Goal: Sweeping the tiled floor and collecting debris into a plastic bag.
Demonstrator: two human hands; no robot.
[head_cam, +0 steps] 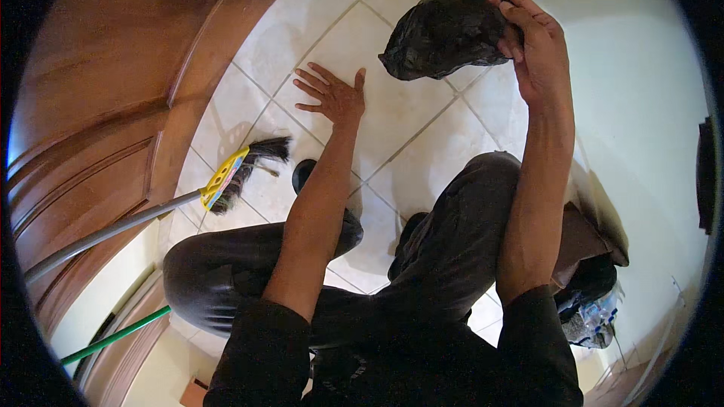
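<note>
My right hand [534, 39] grips one end of a crumpled black plastic bag [447, 37], held in front of me towards the wall side. What the bag contains, if anything, is hidden. My left hand [334, 93] is spread with its fingers apart and holds nothing. It is over the pale tiled floor [424, 118]; whether the palm touches the tiles cannot be told. Nearest to that hand is a broom head [226, 178] with a yellow plastic block and dark bristles, below and to its left.
A brown panelled wooden door [124, 51] stands on the left, with the broom's grey handle [113, 237] before it. Lower down is a green pole [116, 334]. A white wall [628, 107] rises on the right. A brown box or bag [580, 237] and plastic bottles [599, 314] lie beside me.
</note>
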